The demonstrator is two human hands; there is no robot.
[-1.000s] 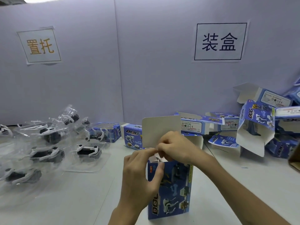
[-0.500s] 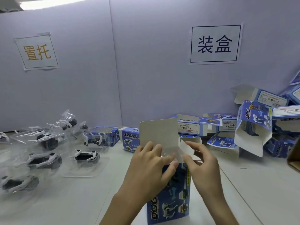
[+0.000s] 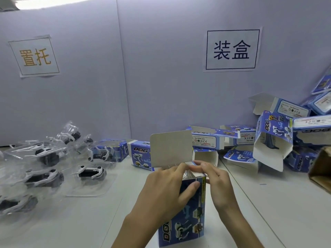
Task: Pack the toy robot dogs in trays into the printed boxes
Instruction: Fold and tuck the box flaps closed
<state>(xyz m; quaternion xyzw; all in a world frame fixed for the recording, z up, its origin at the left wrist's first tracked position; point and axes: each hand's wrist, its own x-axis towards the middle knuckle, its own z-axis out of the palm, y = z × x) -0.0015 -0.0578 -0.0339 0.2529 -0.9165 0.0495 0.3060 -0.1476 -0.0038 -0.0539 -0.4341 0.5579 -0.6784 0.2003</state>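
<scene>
A blue printed DOG box (image 3: 186,221) stands upright on the table in front of me, its white top lid flap (image 3: 171,149) raised. My left hand (image 3: 166,192) grips the box's upper left side, thumb across the front face. My right hand (image 3: 215,181) pinches a side flap at the open top. Clear plastic lining shows inside the opening. Several black-and-white toy robot dogs in clear trays (image 3: 91,173) lie on the left of the table.
A heap of empty blue printed boxes (image 3: 274,140) fills the back right. Two more boxes (image 3: 141,154) sit at the back centre. A brown cardboard corner (image 3: 320,167) juts in at the right edge. Two paper signs hang on the wall behind.
My right hand left the middle of the opening, spread out to the box's right side, then closed on the side flap. My left hand shifted up to grip the box.
</scene>
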